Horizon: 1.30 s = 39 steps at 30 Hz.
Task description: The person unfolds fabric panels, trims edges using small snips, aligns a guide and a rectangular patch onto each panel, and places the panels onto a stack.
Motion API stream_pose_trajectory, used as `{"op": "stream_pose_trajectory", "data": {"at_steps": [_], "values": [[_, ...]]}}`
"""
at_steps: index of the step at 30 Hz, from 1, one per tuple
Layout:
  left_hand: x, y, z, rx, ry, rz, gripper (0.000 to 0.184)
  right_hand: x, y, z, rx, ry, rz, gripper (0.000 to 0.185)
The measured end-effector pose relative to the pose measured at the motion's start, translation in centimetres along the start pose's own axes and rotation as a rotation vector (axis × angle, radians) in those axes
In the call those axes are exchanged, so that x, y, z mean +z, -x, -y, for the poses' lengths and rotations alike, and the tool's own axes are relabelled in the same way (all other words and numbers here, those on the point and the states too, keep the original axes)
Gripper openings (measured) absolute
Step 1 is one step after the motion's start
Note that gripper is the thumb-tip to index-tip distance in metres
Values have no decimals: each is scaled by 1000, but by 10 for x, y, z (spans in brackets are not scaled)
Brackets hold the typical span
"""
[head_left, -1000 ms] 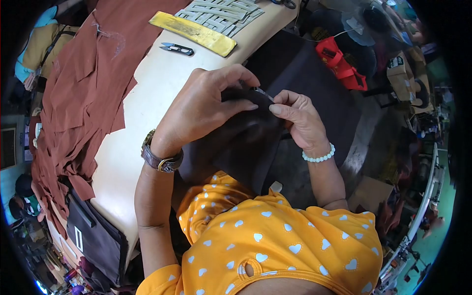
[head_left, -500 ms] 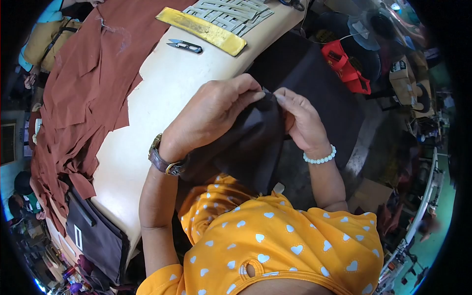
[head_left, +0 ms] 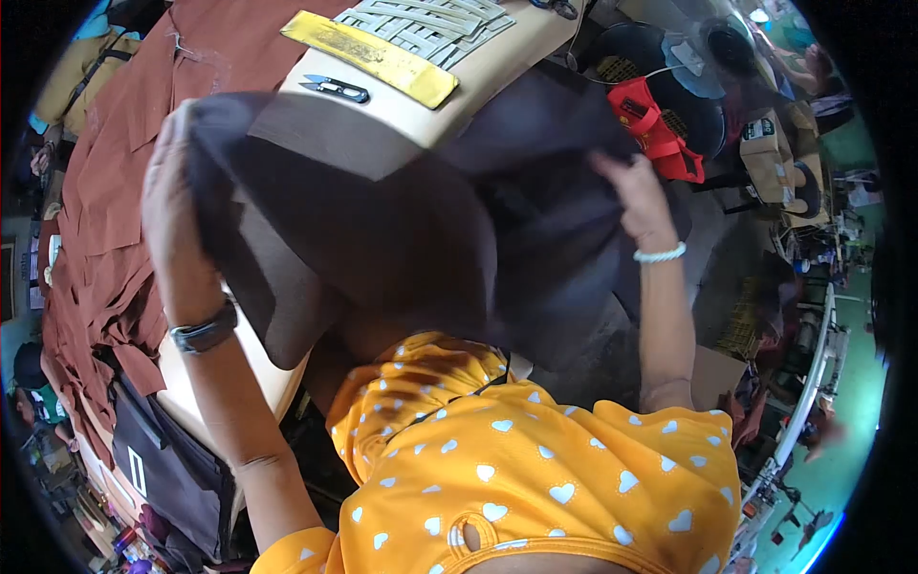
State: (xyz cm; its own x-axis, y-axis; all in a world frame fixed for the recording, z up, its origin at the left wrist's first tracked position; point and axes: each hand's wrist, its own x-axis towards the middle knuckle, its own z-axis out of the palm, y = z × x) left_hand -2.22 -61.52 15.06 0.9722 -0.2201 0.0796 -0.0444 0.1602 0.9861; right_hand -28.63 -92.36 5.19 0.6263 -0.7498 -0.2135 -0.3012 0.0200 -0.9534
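Head view: looking down past a yellow garment [head_left: 535, 469] patterned with white hearts, both arms stretched forward.
Dark brown cloth [head_left: 382, 225]: spread between left and right, in front of the yellow garment and over part of the desk [head_left: 502, 59]; folded into several overlapping planes, blurred toward the right.
Left hand [head_left: 177, 191]: raised at the left end of the cloth, touching its upper corner; partly covered there (cannot tell whether pinching the edge or only propping it).
Right hand [head_left: 639, 196]: at the right part of the cloth, one digit stretched out toward the upper left; too blurred to tell whether pinching or spread.
Watch [head_left: 204, 330]: dark, strapped around the left wrist.
Bracelet [head_left: 660, 254]: pale, beaded, around the right wrist.
Snips [head_left: 337, 89]: lying on the desk just beyond the cloth, points toward the left.
Yellow strip [head_left: 373, 59]: set aslant between the snips and a woven panel [head_left: 430, 24].
Reddish-brown cloth [head_left: 105, 210]: layered and crumpled along the left.
Red bag [head_left: 655, 129]: beyond the right hand, near a cardboard box [head_left: 765, 153].
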Motion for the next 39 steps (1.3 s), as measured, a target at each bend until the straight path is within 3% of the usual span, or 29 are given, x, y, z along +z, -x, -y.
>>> {"op": "stream_pose_trajectory", "data": {"at_steps": [1, 2, 3, 4, 7, 9, 11, 13, 16, 18, 20, 22, 24, 27, 30, 34, 35, 38, 39], "values": [[-24, -17, 4, -20, 162, 182, 31, -11, -3, 10, 11, -190, -78, 40], [-30, -26, 7, -10, 143, 90, 30, -48, -34, -31, 98, -270, -210, 37], [-33, -20, 7, 54, 247, 227, 30, -76, -53, -61, 143, -86, -337, 41], [-39, -21, 8, 48, 279, 273, 30, -105, -69, -88, 165, 288, -455, 47], [-69, -47, 18, -121, 228, 234, 30, -158, -80, -141, 314, 440, -751, 54], [-57, -23, 11, -55, 317, 319, 30, -187, -87, -173, 384, 559, -858, 50], [-51, -19, 12, -98, 276, 213, 30, -218, -94, -197, 445, 506, -954, 50], [-58, -37, 17, -249, 92, -83, 29, -241, -103, -214, 499, 270, -1024, 54], [-76, -45, 31, -219, 104, -7, 28, -209, -83, -177, 577, 429, -1144, 72], [-75, -42, 31, -190, 55, -24, 28, -155, -56, -136, 454, 1042, -1146, 84], [-71, -35, 29, -183, 15, -32, 28, -131, -48, -133, 48, 1372, -1116, 82], [-65, -27, 26, -200, -16, -27, 28, -98, -45, -130, -249, 1381, -948, 75], [-68, -27, 34, -194, -2, 14, 27, -82, -60, -151, -281, 1255, -563, 71], [-70, -24, 39, -190, 18, 28, 26, -58, -84, -147, -14, 1192, -334, 70], [-64, -16, 31, -152, -53, -15, 25, -57, -118, -147, 138, 1098, -306, 68], [-74, -8, 32, -164, -69, 29, 23, -76, -154, -159, -2, 1094, -355, 45], [-80, -8, 35, -172, -51, 52, 23, -75, -154, -156, -5, 1215, -485, 29], [-95, -7, 47, -187, -5, 84, 21, -76, -148, -122, 18, 1565, -484, 23], [-97, -5, 49, -190, 3, 74, 21, -84, -158, -124, 42, 1386, -478, 22]]}}
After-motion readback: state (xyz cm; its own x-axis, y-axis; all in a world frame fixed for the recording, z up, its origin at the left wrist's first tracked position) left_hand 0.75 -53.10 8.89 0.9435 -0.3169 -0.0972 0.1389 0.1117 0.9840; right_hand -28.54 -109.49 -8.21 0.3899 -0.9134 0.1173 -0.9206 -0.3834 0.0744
